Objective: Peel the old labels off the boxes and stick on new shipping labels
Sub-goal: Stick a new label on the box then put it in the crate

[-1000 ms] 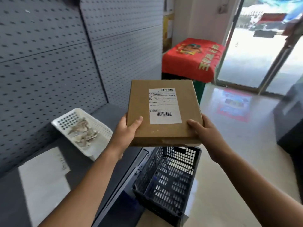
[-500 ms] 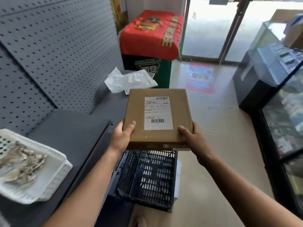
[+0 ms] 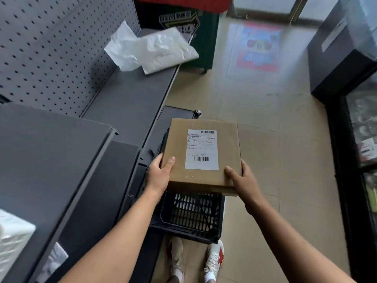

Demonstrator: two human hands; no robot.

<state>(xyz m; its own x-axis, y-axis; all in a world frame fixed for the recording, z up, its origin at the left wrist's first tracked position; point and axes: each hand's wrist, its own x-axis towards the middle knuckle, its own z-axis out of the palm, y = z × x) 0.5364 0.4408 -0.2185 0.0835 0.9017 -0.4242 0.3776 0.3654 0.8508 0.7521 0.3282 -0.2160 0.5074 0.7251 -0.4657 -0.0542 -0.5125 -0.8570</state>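
I hold a flat brown cardboard box [image 3: 226, 144] level in front of me, above a black plastic crate [image 3: 191, 217]. A white shipping label [image 3: 202, 152] with barcodes is stuck flat on the box's top face. My left hand [image 3: 160, 176] grips the near left corner, thumb on top and fingers underneath. At the near right corner my right hand [image 3: 242, 180] grips the same way. The fingers of both hands are hidden under the box.
A dark grey shelf counter [image 3: 51, 160] runs along my left under a pegboard wall [image 3: 51, 48]. White plastic mailer bags [image 3: 155, 50] lie at its far end. A white basket [image 3: 12, 242] shows at bottom left. Glass display cabinets [image 3: 359, 139] stand on the right across tiled floor.
The view has tilted down and right. The box has come lower, over the black crate, with both hands keeping the same grip. The white basket has slid almost out of view.
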